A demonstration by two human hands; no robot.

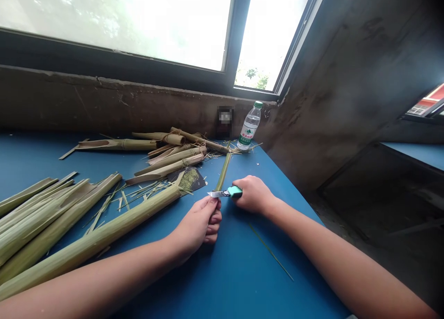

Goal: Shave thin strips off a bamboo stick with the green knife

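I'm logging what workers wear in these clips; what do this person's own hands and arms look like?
The left hand and right hand are ungloved. The left forearm and right forearm are bare as far as they show: no sleeve, watch or bracelet is visible, nor any ring.

There are one left hand [199, 222], one right hand [252, 194], one knife [235, 191], one held bamboo strip [223, 173] and one dark sheet [197, 181]. One bottle [249, 129] stands near the far right corner of the desk [239, 268]. Thick bamboo pieces [138, 215] are at least nine; overlapping hides the exact number.
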